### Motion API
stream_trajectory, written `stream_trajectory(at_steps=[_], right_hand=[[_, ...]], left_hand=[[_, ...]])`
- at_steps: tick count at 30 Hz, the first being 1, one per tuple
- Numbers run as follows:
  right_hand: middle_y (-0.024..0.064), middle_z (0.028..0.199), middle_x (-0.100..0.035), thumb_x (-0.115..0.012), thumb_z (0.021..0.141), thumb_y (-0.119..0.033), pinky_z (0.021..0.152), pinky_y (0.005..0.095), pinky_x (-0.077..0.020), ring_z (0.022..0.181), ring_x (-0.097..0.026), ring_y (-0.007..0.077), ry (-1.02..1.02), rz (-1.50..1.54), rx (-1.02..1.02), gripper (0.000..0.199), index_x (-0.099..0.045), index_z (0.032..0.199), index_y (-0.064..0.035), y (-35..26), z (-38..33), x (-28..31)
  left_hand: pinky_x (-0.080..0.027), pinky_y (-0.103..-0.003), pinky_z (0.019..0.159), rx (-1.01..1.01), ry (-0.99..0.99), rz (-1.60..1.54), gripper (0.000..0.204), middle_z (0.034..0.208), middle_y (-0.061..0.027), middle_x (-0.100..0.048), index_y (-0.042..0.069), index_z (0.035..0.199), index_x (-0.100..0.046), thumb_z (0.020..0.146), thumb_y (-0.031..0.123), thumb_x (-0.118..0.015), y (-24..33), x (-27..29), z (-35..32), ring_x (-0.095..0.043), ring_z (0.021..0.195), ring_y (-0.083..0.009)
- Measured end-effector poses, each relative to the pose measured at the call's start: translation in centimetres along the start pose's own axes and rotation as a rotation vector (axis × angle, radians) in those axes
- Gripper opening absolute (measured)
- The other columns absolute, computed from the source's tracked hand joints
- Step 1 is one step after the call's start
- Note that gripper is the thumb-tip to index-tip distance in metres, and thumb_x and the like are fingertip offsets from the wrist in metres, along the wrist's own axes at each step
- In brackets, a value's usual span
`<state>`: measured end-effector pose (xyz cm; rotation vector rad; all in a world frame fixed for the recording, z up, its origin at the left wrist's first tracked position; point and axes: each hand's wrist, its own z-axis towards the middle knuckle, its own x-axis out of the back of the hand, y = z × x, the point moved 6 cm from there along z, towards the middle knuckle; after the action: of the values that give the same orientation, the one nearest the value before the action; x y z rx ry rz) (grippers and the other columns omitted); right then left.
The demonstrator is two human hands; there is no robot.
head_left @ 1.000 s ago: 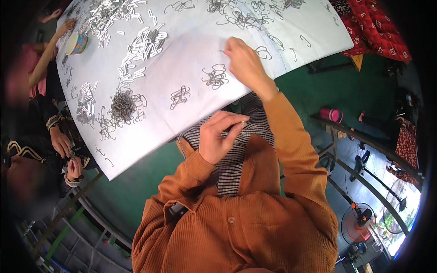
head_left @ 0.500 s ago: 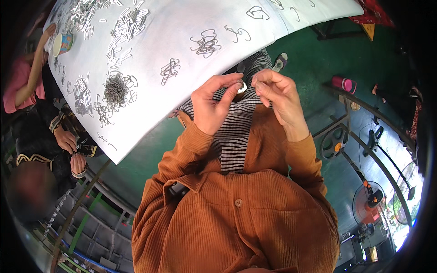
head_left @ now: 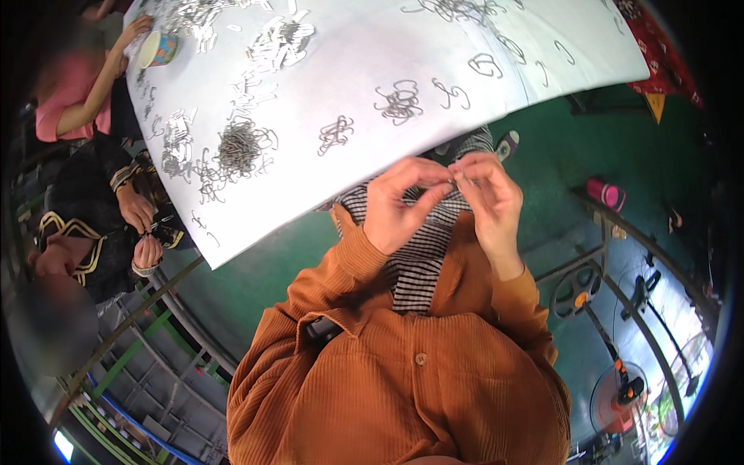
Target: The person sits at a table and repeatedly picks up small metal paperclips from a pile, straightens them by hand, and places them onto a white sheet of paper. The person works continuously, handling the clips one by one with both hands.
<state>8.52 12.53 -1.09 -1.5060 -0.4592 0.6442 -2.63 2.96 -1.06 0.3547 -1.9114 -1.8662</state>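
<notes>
My left hand [head_left: 399,205] and my right hand [head_left: 490,198] meet fingertip to fingertip just in front of the near edge of a white-covered table [head_left: 325,70]. Between the fingertips is a small metal wire piece [head_left: 453,180], pinched from both sides; its shape is too small to tell. Both forearms are in orange corduroy sleeves over a striped garment. On the table just beyond my hands lie loose bent wire clips [head_left: 399,101] and a dense pile of them [head_left: 236,146] further left.
Two other people sit at the table's left side: one in pink near a paper cup [head_left: 159,48], one in black with hands [head_left: 139,213] close together. A green floor, a pink bottle [head_left: 606,192], metal frames and a fan [head_left: 620,391] lie to the right.
My right hand has come back from the table to my left hand, and both now pinch a small wire piece close to my chest. The view has tilted slightly.
</notes>
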Motion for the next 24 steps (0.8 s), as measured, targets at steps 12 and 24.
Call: stream_trajectory(at_steps=[12, 24], right_hand=[[0.0103, 0.090, -0.063, -0.059, 0.084, 0.008, 0.098, 0.0402, -0.0456, 0.087, -0.062, 0.0194, -0.008, -0.052, 0.139, 0.008, -0.058, 0.088, 0.0010, -2.4, -0.5, 0.5], [0.0105, 0.087, -0.062, -0.064, 0.083, 0.004, 0.075, 0.0297, -0.0517, 0.077, -0.061, 0.0199, 0.029, -0.171, 0.179, 0.007, -0.059, 0.085, 0.0007, -3.9, 1.3, 0.1]], left_hand=[[-0.053, -0.038, 0.072, -0.049, 0.493, 1.138, 0.017, 0.094, -0.0166, -0.068, 0.004, 0.098, -0.071, 0.082, 0.007, -0.066, -4.3, 22.0, 7.3, -0.066, 0.078, -0.0331], [-0.051, -0.043, 0.069, 0.022, 0.403, 1.073, 0.009, 0.079, -0.0081, -0.063, 0.009, 0.082, -0.062, 0.076, 0.008, -0.068, -6.6, 24.1, 8.8, -0.061, 0.076, -0.0318]])
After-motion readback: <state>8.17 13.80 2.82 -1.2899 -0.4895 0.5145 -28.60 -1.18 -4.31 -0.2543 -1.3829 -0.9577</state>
